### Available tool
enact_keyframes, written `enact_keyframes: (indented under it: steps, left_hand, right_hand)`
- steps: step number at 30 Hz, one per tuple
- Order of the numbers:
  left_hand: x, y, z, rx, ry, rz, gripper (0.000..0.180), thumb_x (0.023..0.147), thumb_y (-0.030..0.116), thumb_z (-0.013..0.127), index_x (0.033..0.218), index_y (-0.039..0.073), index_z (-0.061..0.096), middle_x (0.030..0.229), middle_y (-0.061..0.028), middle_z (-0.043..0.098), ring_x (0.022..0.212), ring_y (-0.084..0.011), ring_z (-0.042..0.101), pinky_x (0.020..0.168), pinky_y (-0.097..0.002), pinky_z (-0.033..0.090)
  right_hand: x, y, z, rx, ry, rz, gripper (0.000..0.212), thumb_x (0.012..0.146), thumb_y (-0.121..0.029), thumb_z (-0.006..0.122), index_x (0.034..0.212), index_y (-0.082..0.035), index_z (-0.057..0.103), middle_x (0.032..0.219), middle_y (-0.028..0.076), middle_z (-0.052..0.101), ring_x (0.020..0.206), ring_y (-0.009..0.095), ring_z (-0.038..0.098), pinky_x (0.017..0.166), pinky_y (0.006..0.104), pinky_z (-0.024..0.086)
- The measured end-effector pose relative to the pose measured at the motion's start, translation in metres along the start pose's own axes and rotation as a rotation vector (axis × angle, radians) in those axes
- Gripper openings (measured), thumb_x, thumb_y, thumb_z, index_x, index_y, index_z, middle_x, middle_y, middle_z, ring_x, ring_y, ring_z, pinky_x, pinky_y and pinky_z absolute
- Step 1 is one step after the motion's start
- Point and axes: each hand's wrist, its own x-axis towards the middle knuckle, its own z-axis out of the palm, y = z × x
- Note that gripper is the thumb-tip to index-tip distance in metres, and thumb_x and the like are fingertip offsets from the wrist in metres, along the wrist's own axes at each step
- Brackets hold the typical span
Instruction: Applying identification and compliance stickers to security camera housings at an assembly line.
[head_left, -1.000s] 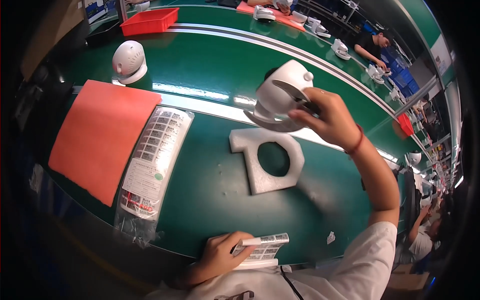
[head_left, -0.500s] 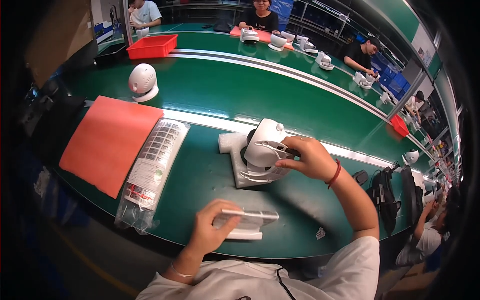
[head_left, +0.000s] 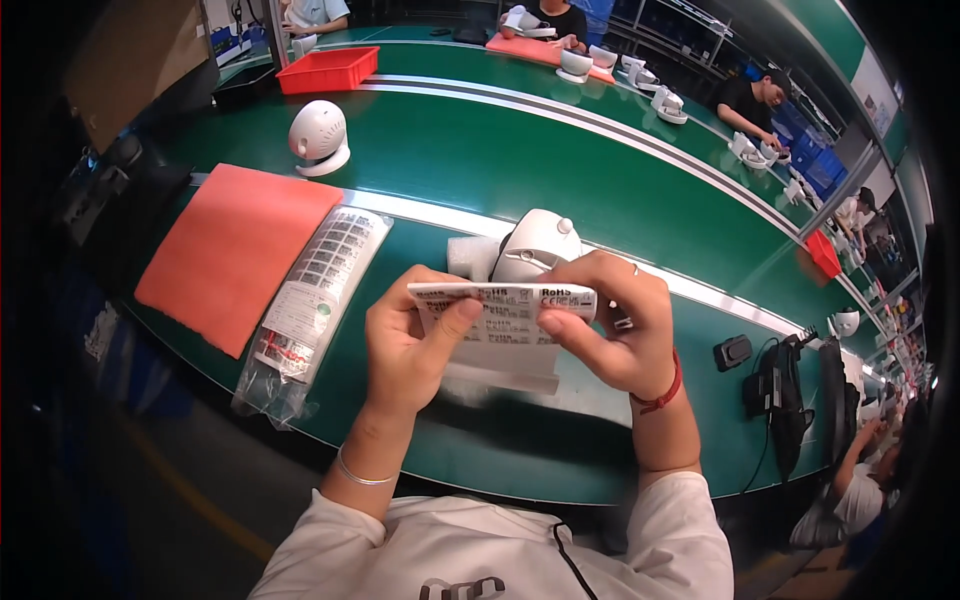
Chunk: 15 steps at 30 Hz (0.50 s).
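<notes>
A folded white strip of printed labels [head_left: 498, 332] is held up in front of me, over the near part of the green bench. My left hand [head_left: 405, 335] pinches its left part, thumb on the printed face. My right hand [head_left: 625, 325] grips the right end, where one label section stands slightly apart; whether it is peeled off I cannot tell. Something small and shiny shows by the right fingers, too hidden to name. Just beyond the strip sits a white rounded device [head_left: 542, 243] with a knob, beside white foam [head_left: 468, 257]; my hands and the strip hide its lower part.
An orange foam mat [head_left: 235, 250] and a bagged roll of labels [head_left: 318, 285] lie at left. Another white device [head_left: 320, 138] stands on the belt, near a red tray [head_left: 328, 70]. A black bag [head_left: 785, 405] lies at right. Several people work across the line.
My left hand has raised the label strip and moved it away from me. My right hand has left the white device and now grips the strip's right end. The view has shifted slightly.
</notes>
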Motion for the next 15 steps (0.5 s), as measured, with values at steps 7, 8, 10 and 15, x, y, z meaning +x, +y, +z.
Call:
enact_keyframes:
  steps: [7,8,10,15]
  left_hand:
    - [0.007,0.004,-0.001,0.062,-0.159,0.055,0.040,0.076,-0.007,0.074,0.111,0.001,0.057,0.095,-0.0094,0.068,0.092,-0.0144,0.065,0.082,-0.0266,0.052]
    - [0.008,0.003,0.002,0.022,-0.143,0.052,0.033,0.075,-0.011,0.072,0.104,0.000,0.061,0.094,-0.0109,0.068,0.088,-0.0158,0.066,0.080,-0.0268,0.052]
    - [0.008,0.000,-0.002,0.083,-0.150,0.125,0.029,0.074,-0.012,0.072,0.099,0.000,0.062,0.094,-0.0111,0.068,0.087,-0.0163,0.066,0.078,-0.0269,0.052]
    - [0.012,-0.002,-0.014,0.262,-0.206,0.338,0.023,0.074,-0.012,0.070,0.094,-0.002,0.066,0.093,-0.0097,0.069,0.084,-0.0164,0.066,0.075,-0.0257,0.052]
  right_hand:
    - [-0.004,0.003,0.001,-0.045,0.069,-0.100,0.021,0.069,0.003,0.077,0.087,-0.002,0.069,0.080,0.009,0.065,0.067,0.020,0.063,0.058,0.0283,0.049]
    - [-0.005,0.004,-0.001,-0.058,0.066,-0.107,0.021,0.069,0.001,0.078,0.088,-0.003,0.069,0.082,0.009,0.065,0.068,0.020,0.064,0.058,0.0281,0.049]
    - [-0.004,0.005,-0.001,-0.067,0.062,-0.110,0.022,0.069,0.000,0.078,0.089,-0.003,0.069,0.083,0.009,0.066,0.068,0.020,0.064,0.058,0.0278,0.049]
    - [0.000,0.006,0.005,-0.011,0.054,-0.164,0.023,0.069,-0.007,0.080,0.089,-0.002,0.070,0.080,0.009,0.065,0.063,0.021,0.063,0.055,0.0285,0.049]
